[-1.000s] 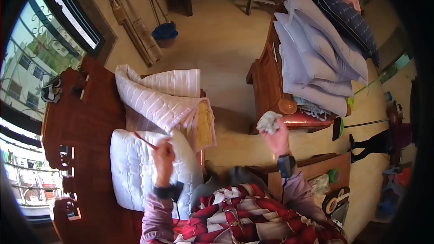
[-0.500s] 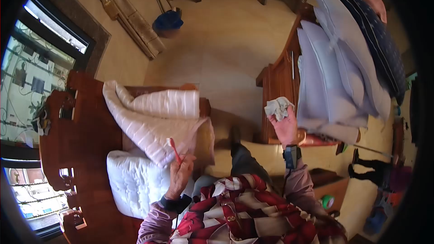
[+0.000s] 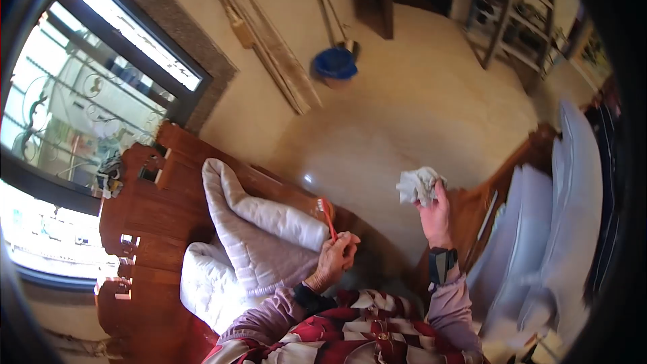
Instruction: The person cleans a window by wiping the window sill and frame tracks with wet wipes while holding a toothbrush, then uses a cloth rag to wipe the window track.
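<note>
My left hand (image 3: 333, 261) is closed around the handle of a red toothbrush (image 3: 328, 219), its pale bristles pointing up and away from me. It is over the near right end of a folded pinkish quilt (image 3: 276, 222). To the right and farther forward, my right hand (image 3: 437, 219) grips a crumpled whitish cloth (image 3: 418, 186) between thumb and fingers, palm partly toward me. The cloth hangs in the air above the floor, apart from the toothbrush. Part of the left fingers is hidden by the back of the hand.
A carved wooden bench (image 3: 145, 229) on the left bears the quilt and a white padded cover (image 3: 205, 283). On the right, pale cushions (image 3: 519, 229) lean on another wooden seat. Ahead are tiled floor (image 3: 377, 135), a blue basin (image 3: 335, 64), long poles (image 3: 263, 40) and a wooden ladder-like frame (image 3: 515, 20).
The view has turned left and upward, so the room appears shifted right. My left hand with the toothbrush has come nearer my right hand. Both hands keep their hold.
</note>
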Motion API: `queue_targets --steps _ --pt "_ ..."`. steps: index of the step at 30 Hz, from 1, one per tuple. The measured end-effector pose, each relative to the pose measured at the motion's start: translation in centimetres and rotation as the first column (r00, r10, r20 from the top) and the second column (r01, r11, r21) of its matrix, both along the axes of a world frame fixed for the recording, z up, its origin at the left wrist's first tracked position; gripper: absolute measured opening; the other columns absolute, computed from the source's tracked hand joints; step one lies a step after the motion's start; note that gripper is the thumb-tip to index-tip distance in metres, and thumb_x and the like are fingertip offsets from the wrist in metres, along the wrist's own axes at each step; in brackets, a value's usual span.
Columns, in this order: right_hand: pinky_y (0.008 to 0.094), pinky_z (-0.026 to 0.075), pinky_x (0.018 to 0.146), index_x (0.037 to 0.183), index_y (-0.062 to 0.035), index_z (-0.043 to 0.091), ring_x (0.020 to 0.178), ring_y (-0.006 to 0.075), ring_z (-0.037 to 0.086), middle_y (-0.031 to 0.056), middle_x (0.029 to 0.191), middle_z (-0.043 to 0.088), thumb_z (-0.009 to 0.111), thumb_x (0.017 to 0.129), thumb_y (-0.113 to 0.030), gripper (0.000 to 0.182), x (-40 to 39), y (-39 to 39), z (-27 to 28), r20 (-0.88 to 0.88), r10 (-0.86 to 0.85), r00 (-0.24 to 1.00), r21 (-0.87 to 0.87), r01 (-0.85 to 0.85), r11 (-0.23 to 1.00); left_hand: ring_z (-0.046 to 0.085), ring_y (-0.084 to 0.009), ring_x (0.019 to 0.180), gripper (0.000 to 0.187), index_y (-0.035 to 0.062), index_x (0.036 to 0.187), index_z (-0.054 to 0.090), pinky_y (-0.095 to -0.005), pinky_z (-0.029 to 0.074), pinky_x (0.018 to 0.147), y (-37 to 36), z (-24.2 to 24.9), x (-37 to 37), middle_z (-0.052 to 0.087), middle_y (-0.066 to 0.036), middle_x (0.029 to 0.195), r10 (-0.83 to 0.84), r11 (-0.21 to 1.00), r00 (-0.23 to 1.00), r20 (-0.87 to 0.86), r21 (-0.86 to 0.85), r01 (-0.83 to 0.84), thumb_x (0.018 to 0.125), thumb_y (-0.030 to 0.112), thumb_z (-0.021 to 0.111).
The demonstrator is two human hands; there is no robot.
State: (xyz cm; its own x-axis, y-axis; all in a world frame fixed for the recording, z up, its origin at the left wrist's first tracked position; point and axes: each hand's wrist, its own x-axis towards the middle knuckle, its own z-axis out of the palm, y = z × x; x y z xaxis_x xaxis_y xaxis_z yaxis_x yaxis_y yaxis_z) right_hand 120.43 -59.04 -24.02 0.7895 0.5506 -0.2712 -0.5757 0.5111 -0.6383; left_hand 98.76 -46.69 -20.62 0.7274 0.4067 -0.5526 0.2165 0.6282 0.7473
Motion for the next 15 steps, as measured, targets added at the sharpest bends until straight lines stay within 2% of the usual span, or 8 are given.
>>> queue_targets --steps 1,4,5,8,10,12,14,15 --pt "0.0344 0.044 0.076 0.11 -0.0123 0.056 0.093 0.0139 0.056 0.0004 0.104 0.06 0.043 0.095 -0.034 0.029 1.1 1.3 0.7 0.033 0.016 0.999 -0.027 -0.015 1.0 0.032 -0.0084 0.041 0.027 0.0044 0.09 0.055 -0.0237 0.026 0.039 0.9 0.4 1.4 0.036 0.001 0.052 0.014 1.0 1.0 -0.027 -0.025 -0.015 0.094 0.027 0.04" --pt "0.034 0.044 0.076 0.109 -0.0122 0.056 0.092 0.0141 0.056 -0.0001 0.102 0.06 0.043 0.095 -0.034 0.03 4.7 4.4 1.3 0.037 0.024 0.999 0.061 -0.026 0.998 0.031 -0.0071 0.041 0.028 0.0036 0.09 0.055 -0.0223 0.025 0.04 4.6 0.6 5.4 0.038 0.002 0.055 0.087 0.996 0.996 0.001 0.002 -0.087 0.095 0.027 0.04" --pt "0.0337 0.044 0.076 0.11 -0.0114 0.056 0.091 0.0144 0.056 0.0002 0.101 0.06 0.043 0.095 -0.033 0.029 6.0 5.3 1.2 0.016 0.04 0.999 0.098 -0.041 0.994 0.031 -0.0057 0.043 0.028 0.0037 0.09 0.055 -0.0212 0.024 0.041 6.3 0.4 6.5 0.039 0.002 0.057 0.123 0.985 0.991 0.06 0.114 -0.129 0.095 0.028 0.041" --pt "0.034 0.046 0.078 0.11 -0.0085 0.056 0.093 0.0159 0.056 0.002 0.103 0.06 0.045 0.095 -0.029 0.028 10.1 8.7 1.1 0.039 0.083 0.996 0.121 -0.087 0.989 0.032 -0.0052 0.045 0.031 0.004 0.091 0.056 -0.0213 0.025 0.042 12.2 1.7 10.7 0.039 0.003 0.057 0.263 0.936 0.944 0.2 0.183 -0.299 0.096 0.03 0.04" --pt "0.0355 0.045 0.085 0.115 -0.0062 0.054 0.096 0.0189 0.057 0.0051 0.105 0.06 0.049 0.092 -0.027 0.031 12.4 11.9 0.7 0.042 0.151 0.988 -0.024 -0.15 0.988 0.035 -0.0048 0.052 0.035 0.008 0.095 0.057 -0.0215 0.028 0.045 16.0 -0.1 13.5 0.04 0.004 0.063 0.115 0.944 0.983 0.144 0.292 -0.153 0.097 0.037 0.038" --pt "0.0394 0.047 0.084 0.113 -0.0044 0.055 0.096 0.0213 0.059 0.0066 0.103 0.062 0.055 0.087 -0.022 0.031 14.9 15.1 -1.9 0.097 0.291 0.952 -0.254 -0.259 0.932 0.037 -0.0049 0.054 0.035 0.0097 0.099 0.058 -0.0215 0.031 0.047 17.7 -2.0 16.4 0.04 0.005 0.064 -0.024 0.932 0.997 0.076 0.362 -0.005 0.097 0.039 0.038" --pt "0.0362 0.05 0.077 0.104 -0.0026 0.058 0.086 0.0203 0.062 0.0078 0.095 0.064 0.059 0.082 -0.012 0.024 16.0 18.1 -0.6 0.144 0.39 0.909 -0.314 -0.332 0.89 0.04 -0.0063 0.056 0.039 0.0093 0.101 0.059 -0.0226 0.034 0.049 18.6 -2.7 18.4 0.04 0.004 0.063 -0.156 0.908 0.981 0.117 0.407 0.096 0.097 0.042 0.037" --pt "0.0364 0.05 0.077 0.104 -0.0025 0.058 0.086 0.0204 0.062 0.0077 0.094 0.064 0.059 0.081 -0.012 0.024 17.6 19.3 -1.0 0.136 0.408 0.903 -0.318 -0.35 0.881 0.04 -0.0067 0.057 0.041 0.0086 0.1 0.059 -0.023 0.035 0.05 19.0 -2.8 19.2 0.04 0.004 0.063 -0.12 0.906 0.982 0.146 0.42 0.049 0.097 0.043 0.037"
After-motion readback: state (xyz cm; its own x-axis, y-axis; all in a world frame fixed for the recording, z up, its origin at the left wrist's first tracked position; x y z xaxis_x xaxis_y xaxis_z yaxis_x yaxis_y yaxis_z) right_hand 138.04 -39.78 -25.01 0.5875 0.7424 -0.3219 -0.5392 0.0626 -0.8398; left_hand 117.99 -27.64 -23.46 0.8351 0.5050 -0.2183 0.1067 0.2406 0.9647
